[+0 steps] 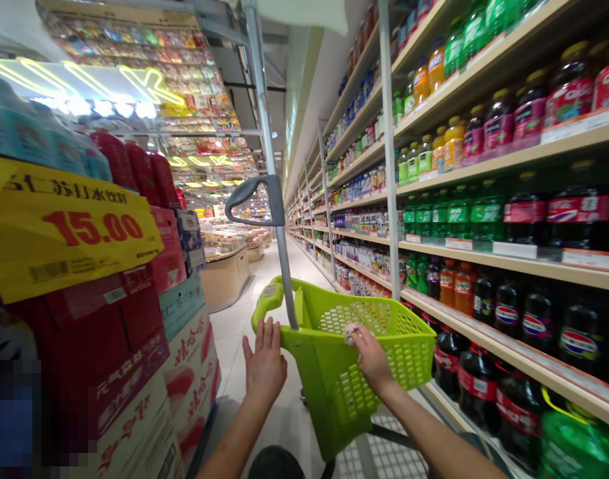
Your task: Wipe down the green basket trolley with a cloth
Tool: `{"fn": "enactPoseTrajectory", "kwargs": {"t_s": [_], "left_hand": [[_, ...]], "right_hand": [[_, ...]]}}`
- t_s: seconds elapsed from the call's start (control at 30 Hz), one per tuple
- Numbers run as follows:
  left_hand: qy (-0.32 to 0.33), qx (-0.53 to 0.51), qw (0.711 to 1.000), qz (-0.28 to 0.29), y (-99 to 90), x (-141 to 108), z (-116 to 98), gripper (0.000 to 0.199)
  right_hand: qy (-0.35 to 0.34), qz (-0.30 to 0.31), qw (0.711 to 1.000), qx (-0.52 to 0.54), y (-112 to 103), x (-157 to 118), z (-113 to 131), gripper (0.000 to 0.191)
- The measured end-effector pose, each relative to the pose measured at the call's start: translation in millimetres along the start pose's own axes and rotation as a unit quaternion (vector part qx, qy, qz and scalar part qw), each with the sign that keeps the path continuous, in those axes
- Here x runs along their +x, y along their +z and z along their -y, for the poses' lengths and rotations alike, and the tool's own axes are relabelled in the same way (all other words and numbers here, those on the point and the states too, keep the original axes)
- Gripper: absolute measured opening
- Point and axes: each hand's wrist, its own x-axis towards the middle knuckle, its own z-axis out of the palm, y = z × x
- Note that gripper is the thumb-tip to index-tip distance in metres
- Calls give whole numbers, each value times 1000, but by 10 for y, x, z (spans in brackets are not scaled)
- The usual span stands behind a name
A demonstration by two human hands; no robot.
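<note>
A lime-green shopping trolley (324,386) with a perforated basket stands in front of me, tilted in view. My left hand (267,362) is open, its fingers stretched out against the near left end of the basket's rim, below the moulded green handle (268,298). My right hand (373,359) is closed on a small crumpled whitish cloth (351,331) at the basket's near rim. The fingers partly hide the cloth. From the trolley rises a grey metal pole (269,126) bearing a grey loop grip (257,201).
Shelves of bottled drinks (484,213) run along the right, close to the trolley. Stacked drink cartons (185,379) with a yellow price sign (70,229) rise on the left. A tiled aisle (272,259) stretches ahead, past a display counter (228,279).
</note>
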Motion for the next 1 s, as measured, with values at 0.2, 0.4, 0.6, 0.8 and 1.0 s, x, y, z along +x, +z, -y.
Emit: {"fn": "enactPoseTrajectory", "kwargs": {"t_s": [0.2,0.4,0.6,0.8,1.0], "left_hand": [[-14,3,1000,-4,24,17,-83,60],[0,11,1000,8,-42,3,-67,60],[-14,4,1000,-2,16,-9,-97,59],[-4,9,1000,1,-68,-35,-90,58],[-3,-12,1000,-17,-53,-72,-84,59]], "right_hand": [[-19,14,1000,17,81,136,398,47],[-25,27,999,30,23,163,410,44],[51,21,998,-7,-106,43,-8,41],[-30,21,995,93,72,229,732,49],[56,19,997,55,-53,115,325,52]]}}
